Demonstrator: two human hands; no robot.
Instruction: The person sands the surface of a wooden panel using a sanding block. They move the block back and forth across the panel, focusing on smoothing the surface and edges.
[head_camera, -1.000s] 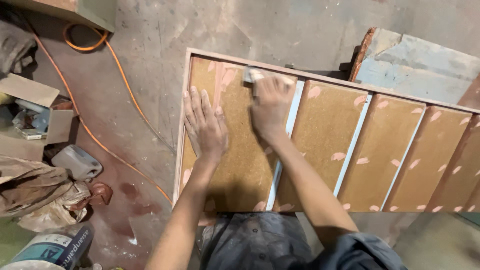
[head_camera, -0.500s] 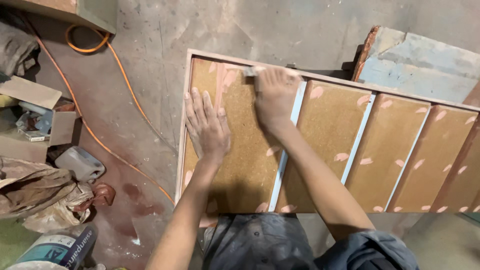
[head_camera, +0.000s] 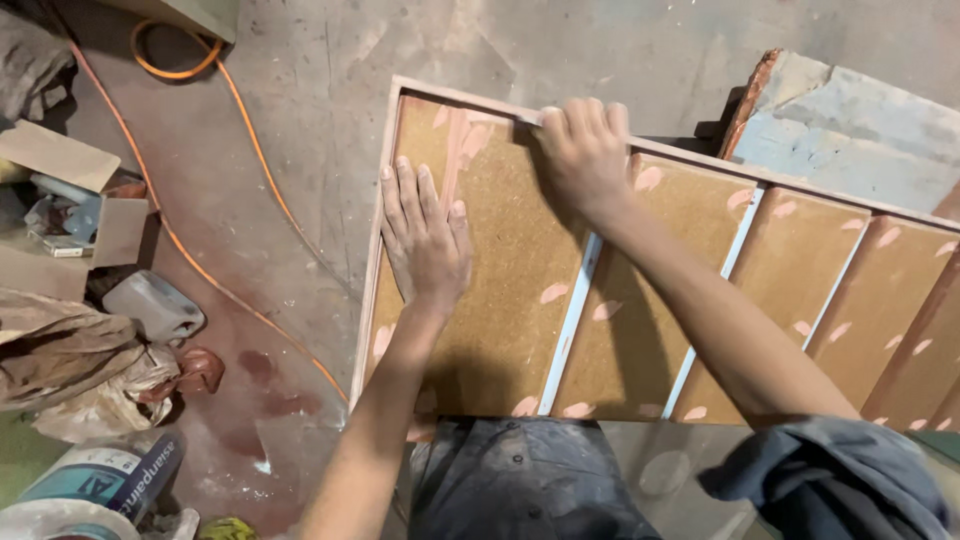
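A long brown board panel (head_camera: 500, 300) with a wooden frame, pale dividing strips and pink filler patches lies on the floor in front of me. My left hand (head_camera: 425, 240) rests flat on its left section, palm down, holding nothing. My right hand (head_camera: 585, 155) is curled over the panel's far frame rail (head_camera: 690, 152). Its fingers press a small pale pad (head_camera: 530, 118) against the rail, and only the pad's left tip shows. My dark trousers (head_camera: 520, 480) are at the panel's near edge.
An orange cable (head_camera: 250, 150) runs across the concrete floor left of the panel. Further left are an open cardboard box (head_camera: 70, 200), a grey plastic jug (head_camera: 155, 305), crumpled brown paper (head_camera: 70, 360) and a paint bucket (head_camera: 100, 480). A grey-blue slab (head_camera: 850, 130) lies beyond the panel, upper right.
My right hand has slid with the pad from the board's face up to the far frame rail. My left hand has stayed flat in the same spot.
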